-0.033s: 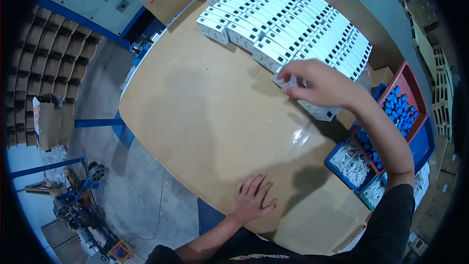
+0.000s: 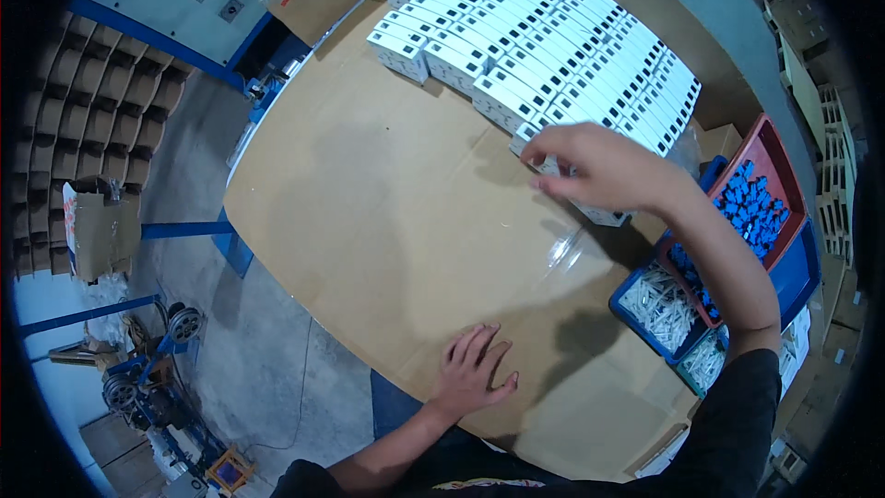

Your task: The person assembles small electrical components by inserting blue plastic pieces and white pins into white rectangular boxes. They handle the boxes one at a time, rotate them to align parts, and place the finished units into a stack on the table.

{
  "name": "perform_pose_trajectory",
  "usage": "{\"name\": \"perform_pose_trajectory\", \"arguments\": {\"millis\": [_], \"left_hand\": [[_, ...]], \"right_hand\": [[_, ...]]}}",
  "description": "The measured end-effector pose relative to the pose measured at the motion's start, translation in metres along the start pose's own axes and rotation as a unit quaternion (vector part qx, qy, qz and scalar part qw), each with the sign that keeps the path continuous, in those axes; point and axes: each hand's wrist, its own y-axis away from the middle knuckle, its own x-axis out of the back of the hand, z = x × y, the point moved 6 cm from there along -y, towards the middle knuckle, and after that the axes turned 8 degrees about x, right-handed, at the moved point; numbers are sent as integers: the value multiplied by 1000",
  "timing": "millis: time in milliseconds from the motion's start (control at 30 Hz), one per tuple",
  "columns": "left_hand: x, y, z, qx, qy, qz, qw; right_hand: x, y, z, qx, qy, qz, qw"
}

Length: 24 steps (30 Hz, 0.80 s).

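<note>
White rectangular modules with small dark square openings stand packed in rows on the cardboard-covered table, toward the far right. My right hand is at the near end of these rows. Its thumb and fingers are curved with a gap between them, and white module surfaces show through it. Whether the fingertips touch a module is hard to see. Closer to my body, my left hand rests low over the cardboard, fingers spread, holding nothing.
To the right, a red bin holds small blue parts. A blue tray with thin white pieces sits beside it. Cardboard walls border the far side. Cardboard dividers and a wheeled machine stand off to the left.
My right hand has shifted slightly down, and the gap between its thumb and fingers is a little narrower. My left hand is almost unchanged.
</note>
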Motion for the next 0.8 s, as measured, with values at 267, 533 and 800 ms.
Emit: {"name": "perform_pose_trajectory", "arguments": {"millis": [267,533,800], "left_hand": [[4,-5,12,5,-16,-3,1000],[2,-1,13,-13,-27,-5,1000],[9,3,18,-28,-27,-2,999]], "right_hand": [[16,84,-38,-54,-116,-46,991],[46,165,-88,-66,-128,-6,989],[-34,259,-132,-168,-183,62,967]]}}
